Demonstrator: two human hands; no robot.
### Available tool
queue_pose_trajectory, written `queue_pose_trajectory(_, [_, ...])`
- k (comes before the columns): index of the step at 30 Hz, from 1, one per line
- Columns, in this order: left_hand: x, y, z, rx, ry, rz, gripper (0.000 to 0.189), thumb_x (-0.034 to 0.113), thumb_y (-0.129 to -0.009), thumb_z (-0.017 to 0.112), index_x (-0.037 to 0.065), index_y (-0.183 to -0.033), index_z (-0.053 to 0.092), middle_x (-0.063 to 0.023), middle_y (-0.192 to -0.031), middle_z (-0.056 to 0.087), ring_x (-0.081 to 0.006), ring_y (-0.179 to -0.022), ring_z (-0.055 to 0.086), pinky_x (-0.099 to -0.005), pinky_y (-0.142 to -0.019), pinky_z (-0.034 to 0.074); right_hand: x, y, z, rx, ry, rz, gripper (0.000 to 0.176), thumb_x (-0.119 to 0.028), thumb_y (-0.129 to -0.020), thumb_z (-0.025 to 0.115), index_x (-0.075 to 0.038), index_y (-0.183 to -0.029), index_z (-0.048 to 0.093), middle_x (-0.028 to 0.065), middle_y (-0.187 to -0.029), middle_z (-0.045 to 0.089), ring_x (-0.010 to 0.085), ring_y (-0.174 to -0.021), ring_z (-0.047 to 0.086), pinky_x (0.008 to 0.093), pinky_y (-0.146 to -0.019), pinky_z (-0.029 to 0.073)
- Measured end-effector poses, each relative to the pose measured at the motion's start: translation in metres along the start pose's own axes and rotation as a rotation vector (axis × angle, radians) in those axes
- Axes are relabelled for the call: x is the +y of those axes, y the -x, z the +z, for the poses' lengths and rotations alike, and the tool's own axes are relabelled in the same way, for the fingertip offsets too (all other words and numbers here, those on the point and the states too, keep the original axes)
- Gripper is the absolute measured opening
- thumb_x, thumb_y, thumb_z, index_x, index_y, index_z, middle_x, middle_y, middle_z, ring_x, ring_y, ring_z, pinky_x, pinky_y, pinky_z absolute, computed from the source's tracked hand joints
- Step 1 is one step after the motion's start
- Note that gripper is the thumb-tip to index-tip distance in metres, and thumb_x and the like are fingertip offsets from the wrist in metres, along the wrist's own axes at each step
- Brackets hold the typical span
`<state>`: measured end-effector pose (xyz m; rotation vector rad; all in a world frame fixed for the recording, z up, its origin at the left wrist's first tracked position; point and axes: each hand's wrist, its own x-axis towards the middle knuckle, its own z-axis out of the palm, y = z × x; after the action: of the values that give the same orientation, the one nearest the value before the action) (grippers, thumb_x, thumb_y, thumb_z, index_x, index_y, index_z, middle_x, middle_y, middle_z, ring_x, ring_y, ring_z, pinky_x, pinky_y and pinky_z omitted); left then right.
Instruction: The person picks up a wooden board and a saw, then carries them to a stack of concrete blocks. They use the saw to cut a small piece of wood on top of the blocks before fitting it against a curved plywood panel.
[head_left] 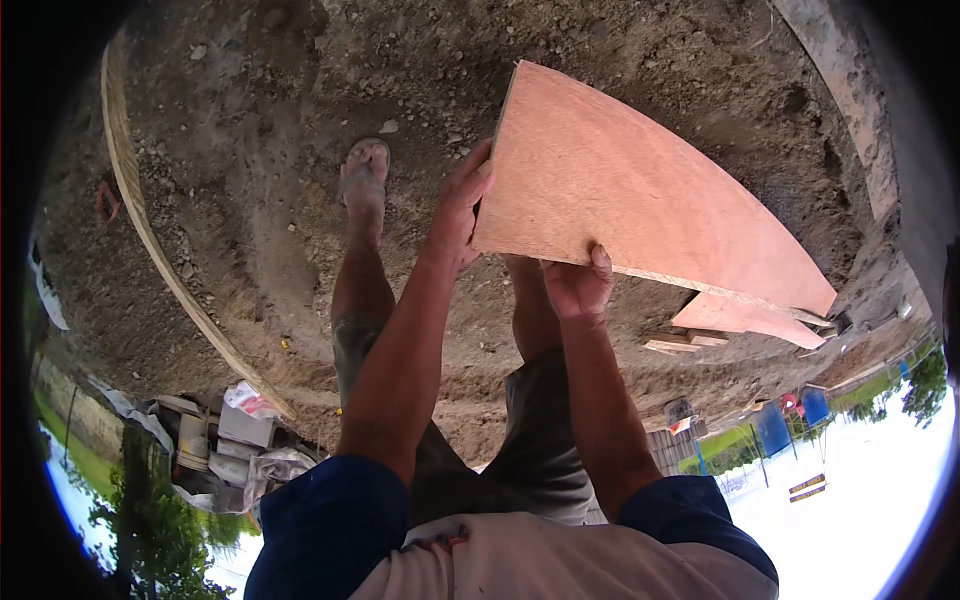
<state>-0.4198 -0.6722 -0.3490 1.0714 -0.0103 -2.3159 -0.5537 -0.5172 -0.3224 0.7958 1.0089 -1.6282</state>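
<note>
A reddish-brown plywood board point(640, 185) is held up in front of me, one of its long edges curved as the fisheye lens shows it. My left hand point(466, 205) grips its short left edge, the fingers partly hidden by the board. Along the near edge, my right hand point(582, 284) pinches the board with the thumb on top and the other fingers underneath. Below the far right part of the board lies another plywood piece point(735, 315), with short wood offcuts point(685, 341) beside it on the dirt.
Rough dirt ground point(270, 200) with small stones surrounds my sandalled foot point(365, 175). A long timber strip point(165, 250) lies at the left. Bags and containers point(235, 440) are piled at lower left. A concrete edge point(850, 90) runs along the upper right; blue drums point(772, 428) stand farther off.
</note>
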Motion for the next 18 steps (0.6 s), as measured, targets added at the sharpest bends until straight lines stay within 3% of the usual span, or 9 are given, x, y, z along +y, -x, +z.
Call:
queue_pose_trajectory(3, [-0.002, 0.000, -0.005, -0.003, -0.066, 0.035, 0.061, 0.031, -0.095, 0.059, 0.000, -0.144, 0.038, -0.0112, -0.137, 0.052, -0.0205, -0.125, 0.050, -0.0374, -0.103, 0.041, -0.001, -0.002, -0.001, -0.011, -0.008, -0.004, 0.047, -0.018, -0.077, 0.077, -0.009, -0.120, 0.062, 0.0068, -0.130, 0.059, 0.0273, -0.122, 0.054, 0.0425, -0.103, 0.047])
queue_pose_trajectory(12, [-0.001, -0.002, -0.011, 0.069, -0.071, -0.012, 0.063, 0.030, -0.093, 0.063, -0.001, -0.143, 0.041, -0.0116, -0.135, 0.055, -0.0200, -0.123, 0.054, -0.0361, -0.102, 0.043, 0.000, -0.009, -0.008, 0.004, -0.057, -0.022, 0.045, -0.017, -0.078, 0.077, -0.008, -0.119, 0.062, 0.0091, -0.127, 0.062, 0.0283, -0.119, 0.058, 0.0464, -0.098, 0.051])
queue_pose_trajectory(15, [-0.001, -0.002, -0.011, 0.071, -0.002, -0.002, 0.053, 0.016, -0.093, 0.062, -0.003, -0.139, 0.047, -0.0095, -0.126, 0.061, -0.0164, -0.114, 0.058, -0.0322, -0.097, 0.045, 0.002, -0.010, -0.011, 0.026, -0.045, -0.041, 0.047, -0.017, -0.077, 0.078, -0.008, -0.120, 0.062, 0.0092, -0.127, 0.062, 0.0288, -0.119, 0.058, 0.0478, -0.098, 0.051])
queue_pose_trajectory(18, [0.000, -0.002, -0.012, 0.041, -0.072, 0.054, 0.055, 0.014, -0.092, 0.063, -0.002, -0.141, 0.046, -0.0093, -0.127, 0.061, -0.0154, -0.114, 0.058, -0.0312, -0.098, 0.045, 0.003, -0.007, -0.004, 0.013, -0.025, -0.016, 0.052, -0.015, -0.075, 0.079, -0.009, -0.123, 0.058, 0.0079, -0.128, 0.060, 0.0281, -0.121, 0.056, 0.0452, -0.102, 0.048])
